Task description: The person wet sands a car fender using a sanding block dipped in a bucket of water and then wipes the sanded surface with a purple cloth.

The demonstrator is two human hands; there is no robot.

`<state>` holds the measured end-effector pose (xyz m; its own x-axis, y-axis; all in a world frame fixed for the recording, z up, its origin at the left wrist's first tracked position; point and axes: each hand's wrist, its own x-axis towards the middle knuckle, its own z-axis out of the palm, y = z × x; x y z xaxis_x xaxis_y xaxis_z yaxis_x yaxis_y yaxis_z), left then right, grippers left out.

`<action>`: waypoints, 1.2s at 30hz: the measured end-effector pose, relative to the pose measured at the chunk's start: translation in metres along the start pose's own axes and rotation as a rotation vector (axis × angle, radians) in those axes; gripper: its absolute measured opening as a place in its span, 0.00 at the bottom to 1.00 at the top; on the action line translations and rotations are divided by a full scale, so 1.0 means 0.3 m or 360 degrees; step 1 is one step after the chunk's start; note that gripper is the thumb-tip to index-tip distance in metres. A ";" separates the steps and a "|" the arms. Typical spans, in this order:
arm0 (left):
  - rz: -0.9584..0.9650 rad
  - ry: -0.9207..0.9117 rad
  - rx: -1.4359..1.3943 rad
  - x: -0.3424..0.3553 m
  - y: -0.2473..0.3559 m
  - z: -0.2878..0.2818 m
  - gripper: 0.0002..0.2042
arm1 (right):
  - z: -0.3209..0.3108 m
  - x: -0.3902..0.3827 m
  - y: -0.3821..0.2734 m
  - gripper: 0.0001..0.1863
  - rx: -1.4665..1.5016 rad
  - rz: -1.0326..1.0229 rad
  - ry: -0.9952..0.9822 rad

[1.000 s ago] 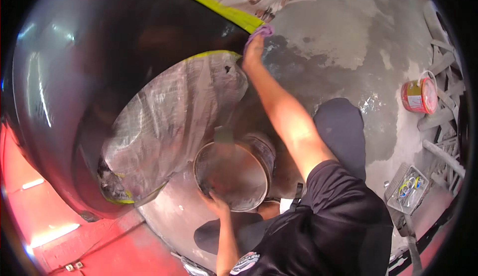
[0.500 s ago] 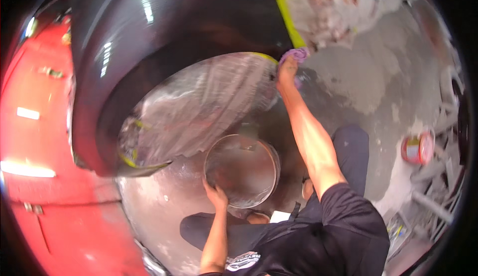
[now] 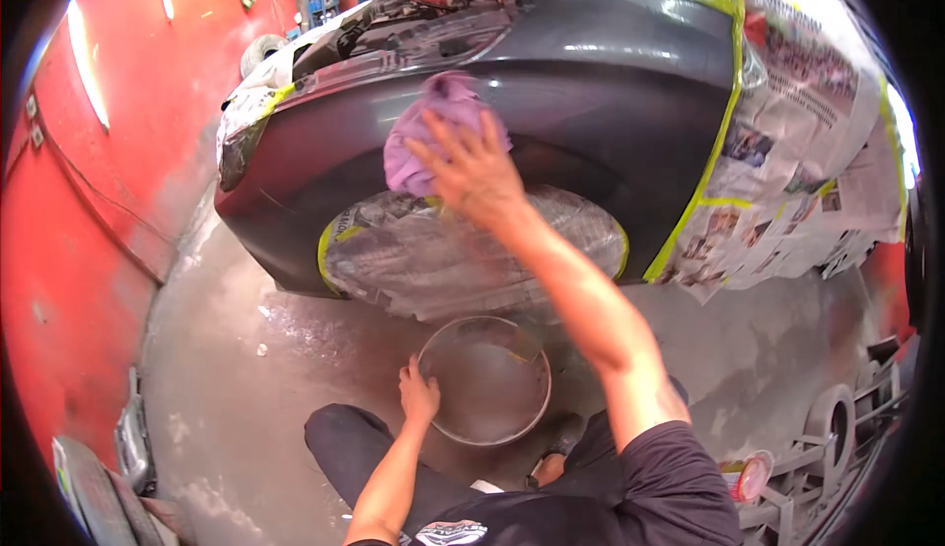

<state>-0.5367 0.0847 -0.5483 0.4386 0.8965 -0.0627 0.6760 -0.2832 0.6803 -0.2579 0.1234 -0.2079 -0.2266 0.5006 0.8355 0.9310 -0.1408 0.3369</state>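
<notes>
My right hand (image 3: 477,177) lies spread with its fingers apart over a purple cloth (image 3: 409,157). It presses the cloth against the dark grey car fender (image 3: 610,103), just above the wheel arch. Low on the left, my left hand (image 3: 419,393) is closed at the rim of a round bucket (image 3: 482,440) between my knees. The bucket's inside looks murky grey-brown. Plastic and paper masking (image 3: 433,260), edged with yellow-green tape, covers the wheel opening.
Newspaper masking (image 3: 787,132) covers the car to the right of a yellow-green tape line. A red wall (image 3: 89,231) rises on the left. A red can (image 3: 750,475) stands low right beside a grey metal rack (image 3: 797,482). Car parts (image 3: 98,497) lie at lower left.
My right hand has moved from the fender's lower edge by the tape up to above the wheel arch, spreading the bunched cloth. The view has swung. My left hand stays at the bucket.
</notes>
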 end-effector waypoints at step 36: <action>-0.0077 0.0166 0.0107 0.070 0.118 -0.062 0.29 | 0.261 0.673 -0.137 0.16 0.0186 -0.0375 0.0087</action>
<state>-0.5147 0.0998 -0.5120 0.3432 0.9391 -0.0157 0.7344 -0.2579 0.6278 -0.3196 0.2971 -0.0872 -0.4528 0.4609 0.7632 0.8768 0.0749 0.4750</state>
